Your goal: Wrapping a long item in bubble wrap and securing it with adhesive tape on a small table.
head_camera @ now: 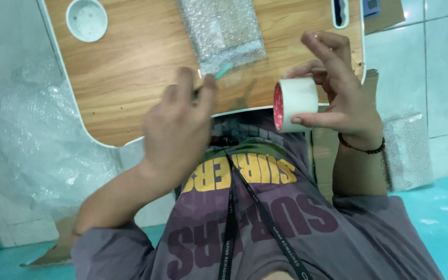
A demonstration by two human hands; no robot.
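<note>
My right hand holds a roll of clear tape with a red core, pinched between thumb and fingers over the near edge of a wooden lap table. A dark bead bracelet sits on that wrist. My left hand, blurred, is closed on a thin tool with a teal tip that points at the near corner of a bubble-wrapped parcel lying on the table. What kind of tool it is stays unclear.
The table has a round white cup recess at the far left and a slot handle at the far right. Loose bubble wrap lies on the floor to the left. Cardboard and another wrapped bundle are on the right.
</note>
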